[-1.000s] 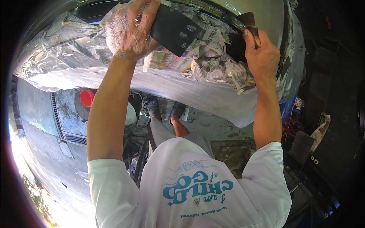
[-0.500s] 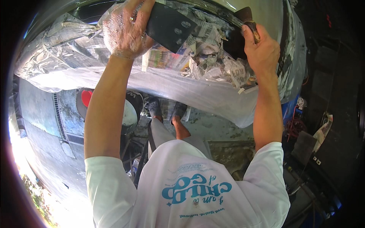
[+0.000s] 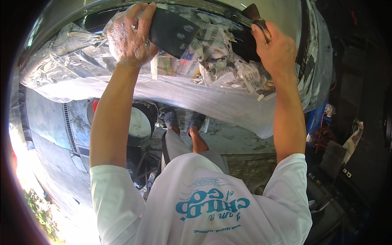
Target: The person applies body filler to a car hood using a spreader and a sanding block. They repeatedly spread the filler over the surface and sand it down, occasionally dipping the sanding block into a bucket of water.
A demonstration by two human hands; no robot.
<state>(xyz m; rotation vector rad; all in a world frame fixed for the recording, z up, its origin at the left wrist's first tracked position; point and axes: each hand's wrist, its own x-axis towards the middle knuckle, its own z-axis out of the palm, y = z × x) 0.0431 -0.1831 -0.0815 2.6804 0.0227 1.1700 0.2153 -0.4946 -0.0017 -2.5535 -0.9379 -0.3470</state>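
My left hand [image 3: 131, 38], wet with white suds, is closed on the edge of a dark sandpaper sheet [image 3: 173, 32] with pale marks on its back. Crumpled newspaper [image 3: 220, 47] lies below and beside the sheet. In my right hand [image 3: 277, 51] is a scraper [image 3: 252, 13] with a flat dark blade and a worn brown handle; the thumb lies along the handle. Its blade points up and left, by the dark edge of a curved, pale painted body panel [image 3: 281, 12]. Whether the blade touches the panel, I cannot tell.
Clear plastic sheeting [image 3: 228, 104] drapes below the newspaper. A round container with a pale top [image 3: 139, 122] stands on the floor near my feet [image 3: 183, 120]. At the right are a reddish coiled hose [image 3: 322, 136] and a dark floor area. A drain grate [image 3: 70, 126] runs along the left.
Both hands have shifted slightly left, carrying the sandpaper sheet and the scraper with them. The view has also moved a little, and more of the round container shows.
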